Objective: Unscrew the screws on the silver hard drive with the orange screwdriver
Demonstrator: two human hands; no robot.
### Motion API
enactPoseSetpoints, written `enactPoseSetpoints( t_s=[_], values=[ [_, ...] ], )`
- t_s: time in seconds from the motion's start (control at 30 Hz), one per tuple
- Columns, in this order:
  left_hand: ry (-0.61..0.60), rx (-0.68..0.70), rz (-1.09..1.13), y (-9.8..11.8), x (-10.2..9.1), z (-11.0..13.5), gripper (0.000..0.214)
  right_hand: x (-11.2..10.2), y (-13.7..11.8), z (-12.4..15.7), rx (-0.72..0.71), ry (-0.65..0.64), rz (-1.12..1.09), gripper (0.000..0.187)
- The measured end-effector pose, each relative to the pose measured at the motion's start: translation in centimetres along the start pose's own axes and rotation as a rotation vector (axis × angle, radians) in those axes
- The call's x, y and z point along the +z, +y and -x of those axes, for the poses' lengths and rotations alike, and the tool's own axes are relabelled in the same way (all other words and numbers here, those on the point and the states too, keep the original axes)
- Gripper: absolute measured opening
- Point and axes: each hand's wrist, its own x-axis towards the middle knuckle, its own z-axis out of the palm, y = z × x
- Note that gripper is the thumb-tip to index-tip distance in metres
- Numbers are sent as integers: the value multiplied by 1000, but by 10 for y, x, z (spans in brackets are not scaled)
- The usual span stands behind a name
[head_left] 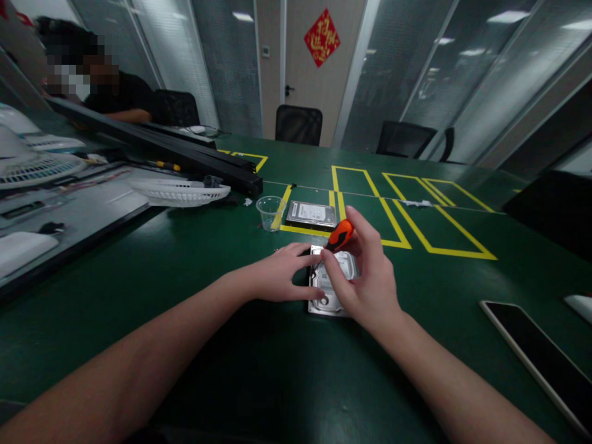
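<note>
A silver hard drive lies flat on the green table before me. My left hand rests at its left side, thumb and index finger stretched apart over the casing. My right hand is closed around an orange and black screwdriver, which slants down toward the drive's upper left part. Its tip is hard to make out near my left fingers. Just behind, a second hard drive lies label up inside a yellow-taped box. A clear plastic cup stands left of it.
White fan parts and long black bars occupy the left side. A phone lies at the right edge. Yellow tape rectangles mark the green table. A person sits at the far left.
</note>
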Motion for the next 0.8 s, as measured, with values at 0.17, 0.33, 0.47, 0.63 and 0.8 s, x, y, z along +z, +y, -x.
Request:
enactPoseSetpoints(
  t_s=[0.17,0.33,0.47,0.63,0.8],
  values=[
    [25,24,9,-1,1,0,91,1,0,1,19,-8,1,86],
    [31,49,7,0,0,0,85,5,5,5,56,8,-78,85],
    [17,28,4,1,0,0,85,5,6,5,55,5,-79,82],
    [25,36,2,2,-1,0,84,4,6,5,58,6,-64,82],
    [27,34,10,1,0,0,84,4,5,4,50,17,-58,81]
  ],
)
